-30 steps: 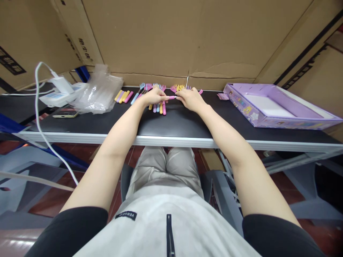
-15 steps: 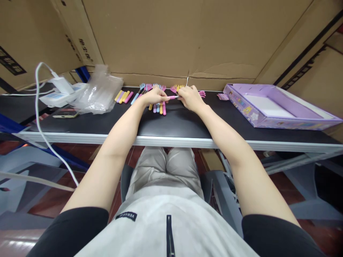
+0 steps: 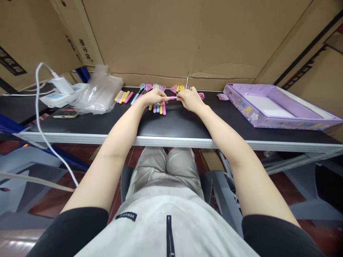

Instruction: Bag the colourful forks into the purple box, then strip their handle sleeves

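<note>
Between both hands, over the desk, lies a pink-handled back scratcher (image 3: 172, 97) with a thin metal rod. My left hand (image 3: 155, 96) is closed around its pink handle. My right hand (image 3: 190, 99) pinches the rod close to the handle's end. A pink claw head (image 3: 201, 95) shows just past my right hand; it seems to belong to the same piece. Under and beside my left hand lie several finished-looking back scratchers (image 3: 161, 108) with coloured handles. Behind my right hand are loose pink and yellow claw heads (image 3: 180, 87), partly hidden by the fingers.
Loose coloured handles (image 3: 123, 96) lie left of my hands. Clear plastic bags (image 3: 99, 94), a phone-like device (image 3: 65, 113) and a white charger with cable (image 3: 63, 85) are farther left. A purple box tray (image 3: 284, 123) and a small pink packet (image 3: 223, 96) sit right. Cardboard (image 3: 171, 39) stands behind.
My right hand has shifted slightly left along the rod, closer to the pink handle. The claw head past it also sits slightly farther left. My left hand stays in place.
</note>
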A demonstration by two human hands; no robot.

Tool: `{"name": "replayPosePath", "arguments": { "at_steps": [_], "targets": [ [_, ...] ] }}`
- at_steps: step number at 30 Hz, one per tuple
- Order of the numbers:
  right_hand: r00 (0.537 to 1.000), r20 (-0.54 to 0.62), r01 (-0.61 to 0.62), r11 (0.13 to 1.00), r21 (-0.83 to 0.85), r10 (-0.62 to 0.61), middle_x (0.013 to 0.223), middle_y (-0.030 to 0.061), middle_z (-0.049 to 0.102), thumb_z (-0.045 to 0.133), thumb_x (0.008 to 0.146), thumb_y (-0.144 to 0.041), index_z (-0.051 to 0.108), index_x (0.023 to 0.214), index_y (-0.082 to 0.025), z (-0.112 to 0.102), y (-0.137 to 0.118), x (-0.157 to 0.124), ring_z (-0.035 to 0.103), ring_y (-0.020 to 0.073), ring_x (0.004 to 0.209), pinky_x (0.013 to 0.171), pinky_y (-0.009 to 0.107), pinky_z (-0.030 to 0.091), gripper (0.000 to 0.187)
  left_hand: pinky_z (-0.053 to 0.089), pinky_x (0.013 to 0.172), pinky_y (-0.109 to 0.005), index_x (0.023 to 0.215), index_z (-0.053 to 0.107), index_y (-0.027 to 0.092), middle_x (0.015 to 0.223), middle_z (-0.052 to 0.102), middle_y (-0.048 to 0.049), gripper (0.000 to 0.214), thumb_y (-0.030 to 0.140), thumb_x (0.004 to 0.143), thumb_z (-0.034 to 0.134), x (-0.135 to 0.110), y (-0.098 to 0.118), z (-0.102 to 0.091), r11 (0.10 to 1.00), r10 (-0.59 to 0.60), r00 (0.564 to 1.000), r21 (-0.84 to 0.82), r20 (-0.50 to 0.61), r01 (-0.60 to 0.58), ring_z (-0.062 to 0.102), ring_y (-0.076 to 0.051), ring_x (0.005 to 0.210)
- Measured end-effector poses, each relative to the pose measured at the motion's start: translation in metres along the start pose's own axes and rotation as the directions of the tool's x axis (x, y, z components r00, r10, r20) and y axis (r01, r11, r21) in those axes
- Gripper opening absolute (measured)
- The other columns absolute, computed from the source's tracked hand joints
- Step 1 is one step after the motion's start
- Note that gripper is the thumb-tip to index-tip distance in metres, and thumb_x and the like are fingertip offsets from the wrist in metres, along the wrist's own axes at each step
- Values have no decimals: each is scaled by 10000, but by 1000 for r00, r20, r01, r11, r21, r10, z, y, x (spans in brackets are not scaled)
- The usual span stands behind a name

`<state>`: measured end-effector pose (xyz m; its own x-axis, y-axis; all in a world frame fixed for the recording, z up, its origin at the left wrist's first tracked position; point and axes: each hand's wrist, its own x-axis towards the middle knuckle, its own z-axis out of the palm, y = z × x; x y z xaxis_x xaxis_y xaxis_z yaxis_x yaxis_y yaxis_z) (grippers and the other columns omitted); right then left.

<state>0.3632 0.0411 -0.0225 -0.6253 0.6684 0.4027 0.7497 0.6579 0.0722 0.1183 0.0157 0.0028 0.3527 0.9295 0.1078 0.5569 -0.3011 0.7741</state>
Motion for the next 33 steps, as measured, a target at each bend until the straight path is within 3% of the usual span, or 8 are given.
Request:
{"name": "replayPosePath", "arguments": {
  "at_steps": [5, 9, 17, 24, 33],
  "targets": [
    [998, -54, 32, 999, -10, -33, 1171, 186, 805, 500, 1114, -209, 767, 1211, -192, 2, 2, 0, 655, 379, 1202, 1098, 542, 386, 285, 259, 586, -292, 680, 721, 165, 511, 468, 53, 488, 515, 882, 994, -8, 12, 1, 998, -54, 999, -17, -6, 54, 367, -94, 532],
    [997, -73, 30, 999, -32, -32, 1211, 188, 793, 500, 1125, -207, 722, 1267, -191, 7, 6, 1, 667, 373, 1194, 1104, 524, 391, 263, 269, 573, -281, 671, 715, 167, 506, 469, 54, 517, 553, 889, 981, -11, 16, 3, 999, -48, 999, -8, -12, 48, 370, -91, 516],
    [1000, -5, 21, 1000, -14, -21, 1266, 198, 825, 506, 1192, -316, 741, 1334, -164, 8, 7, 0, 734, 350, 1166, 1114, 515, 419, 314, 301, 568, -271, 677, 745, 157, 528, 523, 32, 536, 593, 824, 1020, -3, 2, 0, 1000, 1, 1000, 20, -18, -1, 416, -96, 536],
    [999, 32, 27, 1000, -2, -27, 1174, 184, 858, 513, 1169, -276, 847, 1196, -164, 10, 4, 2, 748, 340, 1116, 1031, 479, 461, 353, 292, 542, -282, 657, 734, 160, 526, 546, 13, 522, 555, 785, 1052, -6, 5, -1, 999, -43, 999, 15, 31, 42, 428, -101, 502],
    [998, 61, -3, 1000, -21, 4, 1151, 189, 842, 579, 1122, -229, 813, 1190, -153, 2, -4, 2, 743, 353, 1102, 1022, 470, 433, 256, 290, 502, -255, 631, 719, 163, 508, 534, 20, 565, 592, 780, 1055, -7, 8, 2, 998, -61, 998, -8, 19, 61, 410, -77, 450]
  ]
}}
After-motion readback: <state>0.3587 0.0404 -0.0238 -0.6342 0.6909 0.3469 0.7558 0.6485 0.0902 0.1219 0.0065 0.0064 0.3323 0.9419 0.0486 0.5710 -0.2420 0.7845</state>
